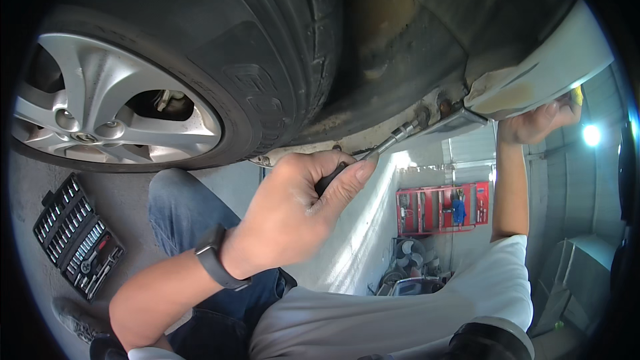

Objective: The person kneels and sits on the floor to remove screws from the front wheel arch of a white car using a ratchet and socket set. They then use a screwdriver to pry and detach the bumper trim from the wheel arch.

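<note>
My left hand (293, 207), with a dark watch on its wrist, is closed around the black handle of a socket driver (395, 137). The metal shaft points up and right, its tip by the lower edge of the dark wheel-arch liner (400, 87). Whether the tip sits on a fastener I cannot tell. On the right, my raised right hand (541, 122) has its fingers curled at the lower edge of a pale bumper (567, 60); its fingertips are partly hidden. A small yellow thing (577, 97) shows beside those fingers.
A car tyre (267, 60) with a silver alloy wheel (107, 103) fills the upper left. An open socket set case (79, 237) lies on the floor (133, 197) at left. Behind are a red tool rack (417, 227) and a fan (409, 251).
</note>
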`<state>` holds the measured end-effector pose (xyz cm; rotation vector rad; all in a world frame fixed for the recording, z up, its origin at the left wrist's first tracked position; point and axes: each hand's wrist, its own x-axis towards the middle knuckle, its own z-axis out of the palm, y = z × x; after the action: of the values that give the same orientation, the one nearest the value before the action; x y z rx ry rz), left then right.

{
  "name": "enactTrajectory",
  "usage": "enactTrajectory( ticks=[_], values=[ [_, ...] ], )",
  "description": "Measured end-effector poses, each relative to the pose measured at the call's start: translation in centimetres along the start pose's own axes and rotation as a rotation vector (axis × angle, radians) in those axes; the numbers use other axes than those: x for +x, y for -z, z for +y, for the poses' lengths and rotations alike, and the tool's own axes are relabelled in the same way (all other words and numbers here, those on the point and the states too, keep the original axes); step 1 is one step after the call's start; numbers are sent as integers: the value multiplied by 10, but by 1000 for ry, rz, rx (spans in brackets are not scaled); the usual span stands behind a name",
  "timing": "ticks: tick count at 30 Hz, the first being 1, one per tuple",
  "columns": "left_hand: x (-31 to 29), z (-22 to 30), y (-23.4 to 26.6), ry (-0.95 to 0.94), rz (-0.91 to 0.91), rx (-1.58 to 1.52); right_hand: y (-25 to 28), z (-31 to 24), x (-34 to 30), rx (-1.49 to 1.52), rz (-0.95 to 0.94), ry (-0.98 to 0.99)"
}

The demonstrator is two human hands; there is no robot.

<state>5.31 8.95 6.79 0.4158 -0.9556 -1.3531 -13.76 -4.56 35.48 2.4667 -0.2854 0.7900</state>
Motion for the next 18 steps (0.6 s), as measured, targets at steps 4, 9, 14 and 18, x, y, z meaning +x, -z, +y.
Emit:
enactTrajectory(
  ticks=[4, 9, 14, 18],
  values=[
    [1, -4, 6, 104, -20, -14, -2, -1, 1, 12, -1, 40],
    [1, 14, 27, -504, 152, 1034, -7, -1, -2, 126, 61, -18],
    [24, 27, 48, -1064, 192, 1188, -8, 12, -8, 212, 107, -8],
    [28, 20, 60, -1076, 178, 812, -24, -36, -11, -131, 280, -117]
  ],
)
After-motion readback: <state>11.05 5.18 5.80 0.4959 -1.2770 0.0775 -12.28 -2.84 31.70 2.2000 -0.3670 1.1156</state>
